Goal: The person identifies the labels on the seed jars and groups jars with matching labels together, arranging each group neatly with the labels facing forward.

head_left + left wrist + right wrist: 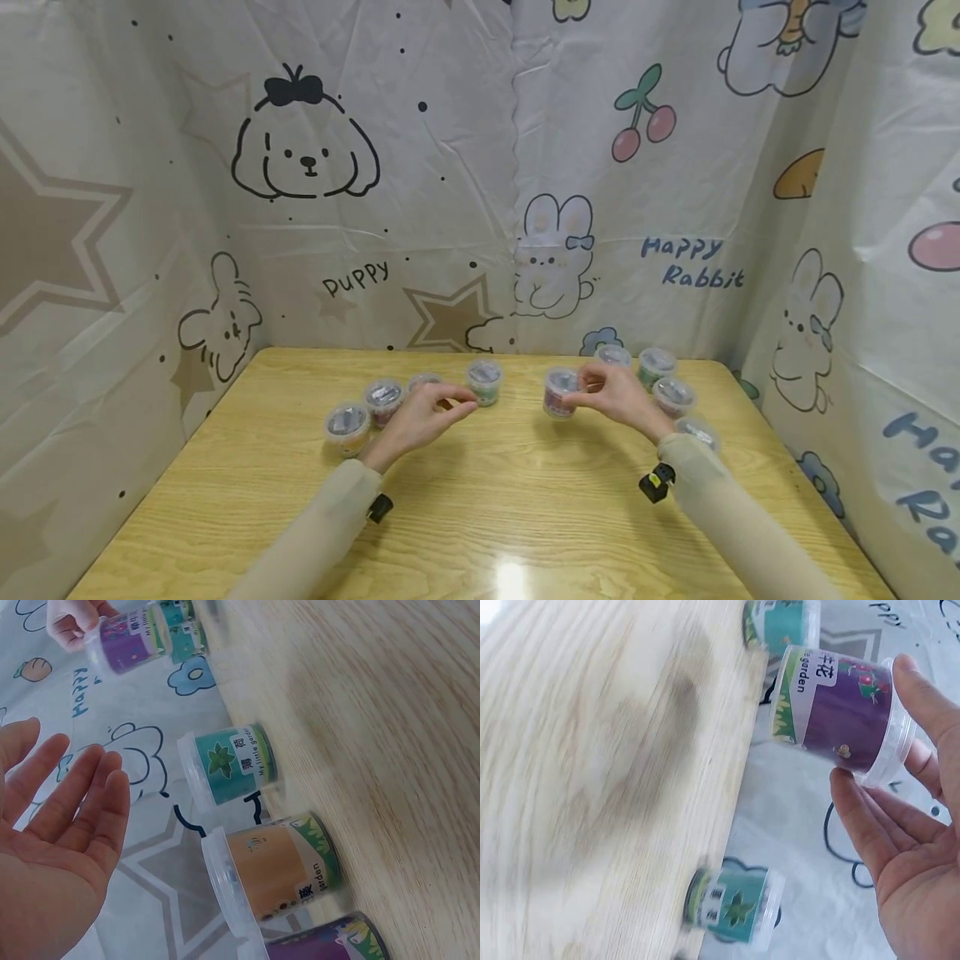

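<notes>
My right hand (622, 396) pinches a clear-lidded plastic tub with a purple label (847, 712) between thumb and fingers, near its lid. The tub appears held just off the table. My left hand (423, 417) holds nothing; its fingers are loosely bent, palm showing in the left wrist view. Nearest its fingertips stands a teal-labelled tub (484, 385) with a leaf picture. Behind the left hand is an orange-brown-labelled tub (277, 866), mostly hidden in the head view. Beside it stand another purple-labelled tub (382, 402) and a yellow-orange tub (347, 431).
At the right of the wooden table (495, 500), several more tubs stand in a curved row, among them a green one (657, 367) and one (697, 433) partly behind the right sleeve. A printed cloth (450, 167) hangs along the back and sides.
</notes>
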Motion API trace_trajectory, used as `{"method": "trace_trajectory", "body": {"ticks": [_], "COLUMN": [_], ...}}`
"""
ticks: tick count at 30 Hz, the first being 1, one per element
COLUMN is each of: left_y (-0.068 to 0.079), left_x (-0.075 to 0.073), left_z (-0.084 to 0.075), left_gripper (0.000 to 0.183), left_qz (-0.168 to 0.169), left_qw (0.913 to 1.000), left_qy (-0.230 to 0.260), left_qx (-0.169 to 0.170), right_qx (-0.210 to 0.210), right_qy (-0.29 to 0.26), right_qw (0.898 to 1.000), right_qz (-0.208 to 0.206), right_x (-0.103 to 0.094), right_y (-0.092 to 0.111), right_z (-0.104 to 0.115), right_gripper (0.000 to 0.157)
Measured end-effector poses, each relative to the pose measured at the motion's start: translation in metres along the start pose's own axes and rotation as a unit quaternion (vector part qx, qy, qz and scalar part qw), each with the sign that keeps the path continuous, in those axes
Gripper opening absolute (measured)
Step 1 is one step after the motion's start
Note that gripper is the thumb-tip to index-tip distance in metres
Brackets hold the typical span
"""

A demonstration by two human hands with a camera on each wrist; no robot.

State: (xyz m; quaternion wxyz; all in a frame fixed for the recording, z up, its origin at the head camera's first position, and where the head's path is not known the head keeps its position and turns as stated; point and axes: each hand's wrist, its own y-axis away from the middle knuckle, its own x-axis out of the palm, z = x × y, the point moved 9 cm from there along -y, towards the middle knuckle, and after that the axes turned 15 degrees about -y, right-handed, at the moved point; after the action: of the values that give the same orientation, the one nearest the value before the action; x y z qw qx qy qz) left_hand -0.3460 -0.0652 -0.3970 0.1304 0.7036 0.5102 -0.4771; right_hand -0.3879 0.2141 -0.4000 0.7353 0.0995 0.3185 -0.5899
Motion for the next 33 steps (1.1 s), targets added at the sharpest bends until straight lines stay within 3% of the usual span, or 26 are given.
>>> {"method": "trace_trajectory", "body": {"ticks": [9, 18, 33], "left_y": [0.002, 0.002, 0.002], "left_x": [-0.001, -0.002, -0.003], "left_z": [-0.001, 0.0, -0.002], "left_gripper": [0.021, 0.022, 0.018], "left_qz": [0.003, 0.002, 0.006], "left_qw": [1.0, 1.0, 1.0], "left_qy": [0.002, 0.001, -0.002], "left_qx": [0.004, 0.003, -0.002], "right_qx": [0.014, 0.07, 0.055], "right_qy": [0.059, 0.101, 0.161], "right_qw": [0.998, 0.992, 0.983], "right_qz": [-0.011, 0.014, 0.074], "right_x": [-0.018, -0.033, -0.044], "right_y": [0.003, 0.007, 0.01], "right_z": [-0.024, -0.042, -0.05], "right_gripper": [0.041, 0.039, 0.032]}}
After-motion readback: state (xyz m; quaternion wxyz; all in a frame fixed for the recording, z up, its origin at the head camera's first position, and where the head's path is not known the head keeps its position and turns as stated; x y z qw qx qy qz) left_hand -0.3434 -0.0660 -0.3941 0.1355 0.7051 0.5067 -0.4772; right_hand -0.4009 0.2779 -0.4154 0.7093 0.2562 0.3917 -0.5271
